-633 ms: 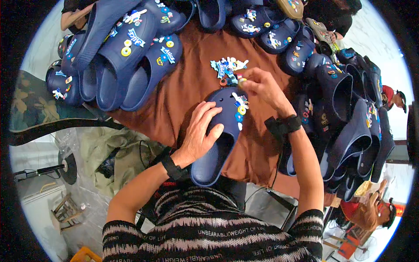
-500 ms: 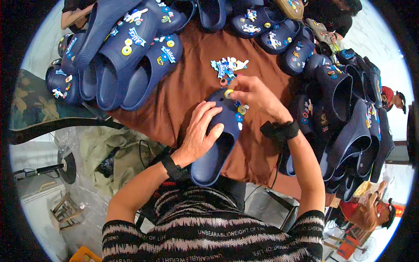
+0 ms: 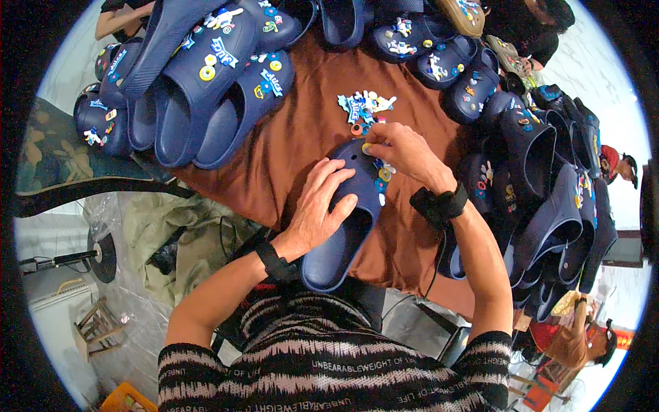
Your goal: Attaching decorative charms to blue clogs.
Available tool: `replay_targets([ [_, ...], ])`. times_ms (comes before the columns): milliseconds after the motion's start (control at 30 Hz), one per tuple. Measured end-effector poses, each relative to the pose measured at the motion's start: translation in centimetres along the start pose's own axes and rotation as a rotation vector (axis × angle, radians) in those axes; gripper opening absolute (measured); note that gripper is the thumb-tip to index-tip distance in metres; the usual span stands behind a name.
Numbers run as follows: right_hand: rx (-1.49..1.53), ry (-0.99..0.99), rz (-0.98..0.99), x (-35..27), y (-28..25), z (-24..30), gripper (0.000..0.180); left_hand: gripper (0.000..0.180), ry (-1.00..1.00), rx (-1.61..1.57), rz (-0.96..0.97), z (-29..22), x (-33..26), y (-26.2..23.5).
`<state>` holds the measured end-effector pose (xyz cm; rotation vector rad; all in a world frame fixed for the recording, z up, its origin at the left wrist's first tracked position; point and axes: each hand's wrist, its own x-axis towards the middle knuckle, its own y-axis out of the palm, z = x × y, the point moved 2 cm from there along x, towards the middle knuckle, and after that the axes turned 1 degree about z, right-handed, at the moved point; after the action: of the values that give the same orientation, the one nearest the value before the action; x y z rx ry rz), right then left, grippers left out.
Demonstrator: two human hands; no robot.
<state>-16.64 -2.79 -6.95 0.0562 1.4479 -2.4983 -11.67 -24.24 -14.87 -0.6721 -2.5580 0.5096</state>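
A dark blue clog (image 3: 329,259) lies in front of me, toe pointing away and heel toward my body. My left hand (image 3: 314,209) holds it by its left side, fingers over the upper and thumb by the foot opening. With thumb and forefinger, my right hand (image 3: 406,154) pinches a small yellow-rimmed shoe charm (image 3: 366,147) against the toe. Blue, white and yellow charms (image 3: 382,180) sit along the clog's right side; a bare hole shows left of the pinched one. Just beyond the toe is a small heap of loose charms (image 3: 365,106).
Brown cloth (image 3: 302,123) covers the table. Decorated blue clogs (image 3: 199,89) are piled at the left, with more clogs (image 3: 528,151) stacked at the right and along the far side. A tan clog (image 3: 467,17) lies at the back. Other people (image 3: 580,336) are at the right edge.
My right hand has brought the yellow-rimmed charm slightly right, down onto the clog's toe. The left hand keeps its hold. The whole view has shifted a little.
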Motion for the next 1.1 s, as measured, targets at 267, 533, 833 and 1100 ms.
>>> replay_targets([
  [267, -0.294, -0.008, 0.150, 1.6, -1.3, 0.6, 0.037, 0.048, 0.001, -0.006, 0.001, 0.1, 0.0, 0.2],
  [533, -0.316, -0.024, 0.207, 3.0, -1.0, -0.2, 0.030, 0.051, -0.016, -0.030, 0.003, 0.0, 0.0, 0.1],
  [833, -0.044, -0.026, 0.255, 2.7, 0.2, 0.4, 0.032, 0.055, -0.013, -0.042, -0.049, 0.1, 0.0, 0.1],
  [1100, -0.355, -0.005, 0.298, 4.1, 0.4, 1.4, 0.035, 0.059, -0.021, -0.035, -0.014, -0.1, 0.1, 0.2],
])
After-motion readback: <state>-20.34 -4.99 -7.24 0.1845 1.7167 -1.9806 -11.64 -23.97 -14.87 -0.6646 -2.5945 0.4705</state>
